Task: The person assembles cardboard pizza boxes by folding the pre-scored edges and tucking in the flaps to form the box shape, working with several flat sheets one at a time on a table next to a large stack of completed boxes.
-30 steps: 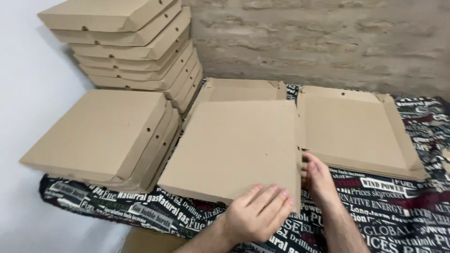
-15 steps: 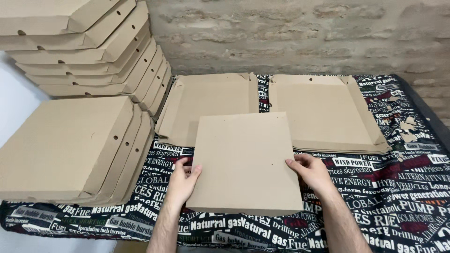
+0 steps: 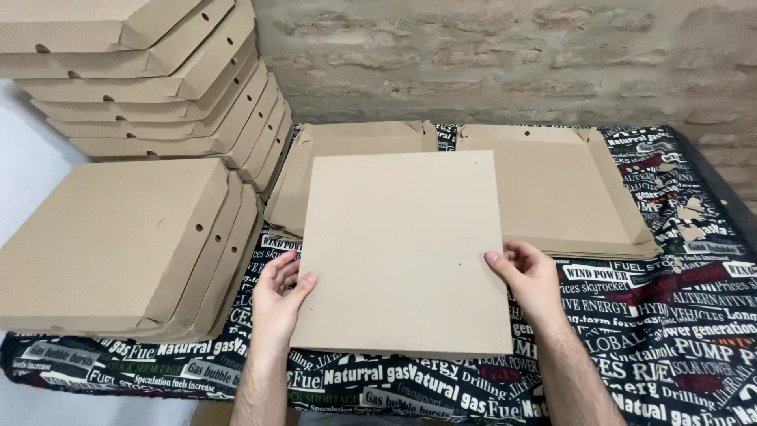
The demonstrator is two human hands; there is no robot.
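Cardboard sheet held between left hand and right hand.

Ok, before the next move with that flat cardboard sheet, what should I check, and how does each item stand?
1. Left hand grips the cardboard sheet at its left edge: ok.
2. Right hand grips its right edge: ok.
3. Sheet flat, no visible bends: ok.
4. Sheet lifted off the printed cloth: cannot tell.
5. Unfolded box blanks behind lie flat: ok.
6. Near stack of folded boxes sits apart from the sheet: ok.
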